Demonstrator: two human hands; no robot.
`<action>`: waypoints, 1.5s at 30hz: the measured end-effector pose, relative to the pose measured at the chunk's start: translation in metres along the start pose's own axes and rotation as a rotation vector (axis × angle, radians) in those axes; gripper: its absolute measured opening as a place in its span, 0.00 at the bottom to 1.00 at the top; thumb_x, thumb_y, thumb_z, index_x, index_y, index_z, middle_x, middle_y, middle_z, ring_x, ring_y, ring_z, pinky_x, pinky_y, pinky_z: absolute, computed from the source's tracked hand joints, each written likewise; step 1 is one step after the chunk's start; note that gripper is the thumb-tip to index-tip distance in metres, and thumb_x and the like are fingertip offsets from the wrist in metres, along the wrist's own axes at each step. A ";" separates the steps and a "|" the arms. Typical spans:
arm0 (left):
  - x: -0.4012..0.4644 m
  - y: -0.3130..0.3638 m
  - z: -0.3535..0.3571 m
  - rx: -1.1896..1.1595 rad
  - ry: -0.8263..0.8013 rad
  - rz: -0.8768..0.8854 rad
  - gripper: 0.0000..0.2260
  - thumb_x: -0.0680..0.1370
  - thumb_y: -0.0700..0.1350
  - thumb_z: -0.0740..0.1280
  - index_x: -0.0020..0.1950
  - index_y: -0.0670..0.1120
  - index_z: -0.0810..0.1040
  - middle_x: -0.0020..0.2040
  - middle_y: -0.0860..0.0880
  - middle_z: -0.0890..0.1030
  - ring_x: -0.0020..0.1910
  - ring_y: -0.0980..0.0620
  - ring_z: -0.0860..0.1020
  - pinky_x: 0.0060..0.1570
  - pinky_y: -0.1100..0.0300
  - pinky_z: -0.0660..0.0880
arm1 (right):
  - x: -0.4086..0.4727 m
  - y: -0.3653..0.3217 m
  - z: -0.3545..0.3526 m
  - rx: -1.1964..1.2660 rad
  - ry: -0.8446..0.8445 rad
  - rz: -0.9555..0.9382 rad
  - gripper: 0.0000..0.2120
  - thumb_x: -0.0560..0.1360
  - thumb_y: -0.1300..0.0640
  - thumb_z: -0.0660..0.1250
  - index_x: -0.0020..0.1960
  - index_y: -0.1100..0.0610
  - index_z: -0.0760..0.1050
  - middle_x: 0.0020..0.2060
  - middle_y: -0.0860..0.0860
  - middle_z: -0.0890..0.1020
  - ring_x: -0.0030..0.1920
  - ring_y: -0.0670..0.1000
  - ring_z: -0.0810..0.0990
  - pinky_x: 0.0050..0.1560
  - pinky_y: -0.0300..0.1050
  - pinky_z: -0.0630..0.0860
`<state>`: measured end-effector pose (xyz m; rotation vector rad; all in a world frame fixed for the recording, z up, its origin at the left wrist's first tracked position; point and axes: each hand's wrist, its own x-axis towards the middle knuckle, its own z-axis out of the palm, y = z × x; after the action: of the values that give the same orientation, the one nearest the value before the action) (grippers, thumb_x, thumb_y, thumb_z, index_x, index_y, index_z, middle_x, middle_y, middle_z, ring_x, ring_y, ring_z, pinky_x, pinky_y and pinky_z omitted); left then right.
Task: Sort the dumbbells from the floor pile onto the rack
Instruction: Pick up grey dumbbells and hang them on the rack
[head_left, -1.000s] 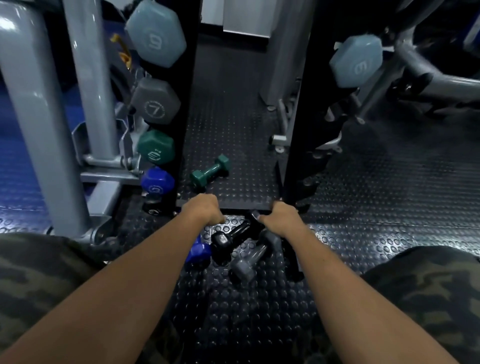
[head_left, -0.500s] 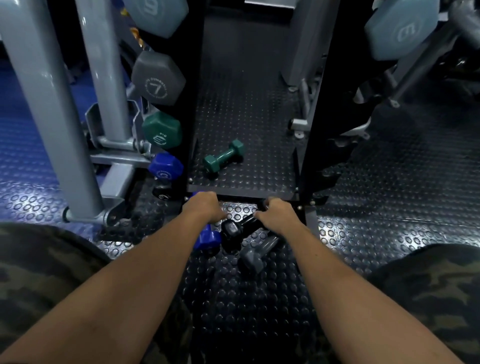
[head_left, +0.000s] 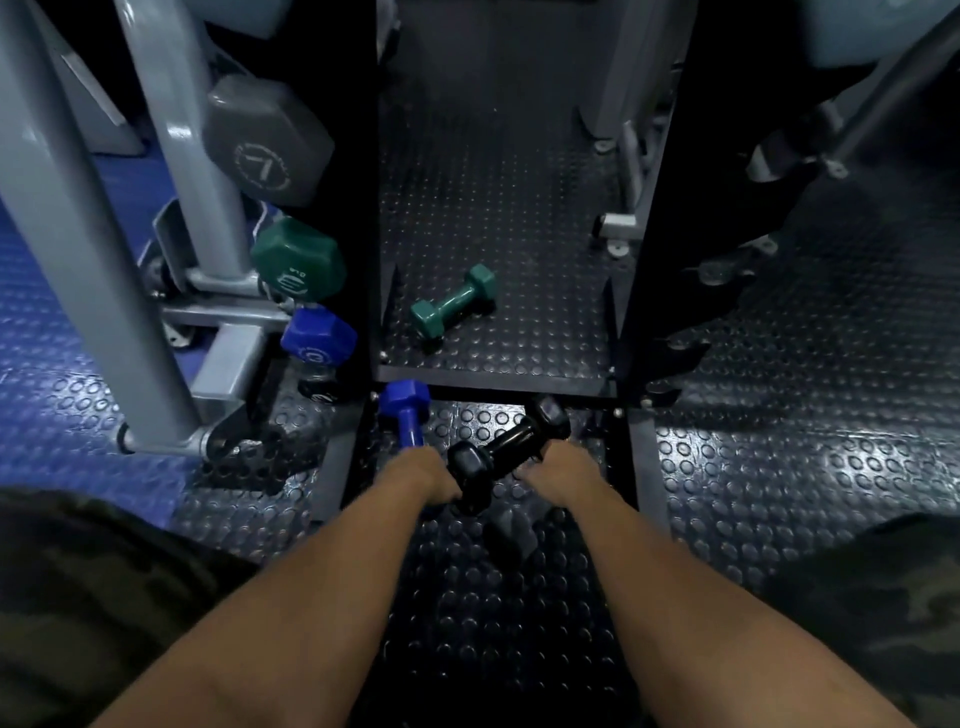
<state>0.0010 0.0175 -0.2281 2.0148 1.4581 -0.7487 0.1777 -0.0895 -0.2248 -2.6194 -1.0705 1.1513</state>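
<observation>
Four dumbbells remain off the rack (head_left: 644, 218): my left hand (head_left: 423, 475) grips blue (head_left: 405, 410), my right hand (head_left: 558, 478) grey, unseen; black (head_left: 506, 444) and green (head_left: 453, 301) wait.

Two dumbbells (head_left: 501, 444) lying on floor (head_left: 779, 467) before rack (head_left: 493, 387) – third dumbbell (head_left: 453, 301) lying behind, w/ racked ones (head_left: 298, 265) sitting left.
</observation>
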 end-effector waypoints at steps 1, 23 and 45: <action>0.000 0.010 0.010 -0.023 -0.028 0.008 0.23 0.76 0.55 0.73 0.65 0.43 0.77 0.62 0.42 0.80 0.56 0.43 0.81 0.56 0.53 0.79 | 0.002 0.005 0.003 -0.002 -0.004 0.014 0.10 0.79 0.53 0.68 0.54 0.59 0.79 0.45 0.52 0.80 0.39 0.48 0.76 0.43 0.43 0.75; 0.030 0.068 0.101 -0.368 -0.339 -0.108 0.36 0.72 0.66 0.72 0.72 0.45 0.70 0.65 0.45 0.79 0.58 0.46 0.82 0.59 0.53 0.80 | 0.056 0.059 0.015 -0.085 0.175 0.117 0.24 0.78 0.46 0.73 0.64 0.54 0.65 0.61 0.56 0.74 0.57 0.60 0.82 0.45 0.50 0.75; 0.011 0.071 0.077 -0.380 -0.230 -0.069 0.30 0.74 0.57 0.73 0.69 0.47 0.65 0.60 0.45 0.77 0.51 0.45 0.83 0.47 0.50 0.85 | 0.031 0.064 0.004 0.074 0.130 0.217 0.25 0.76 0.39 0.71 0.63 0.56 0.77 0.55 0.57 0.84 0.56 0.60 0.83 0.55 0.50 0.80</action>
<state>0.0622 -0.0491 -0.2826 1.5491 1.4167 -0.6493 0.2260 -0.1181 -0.2681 -2.7603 -0.7206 1.0165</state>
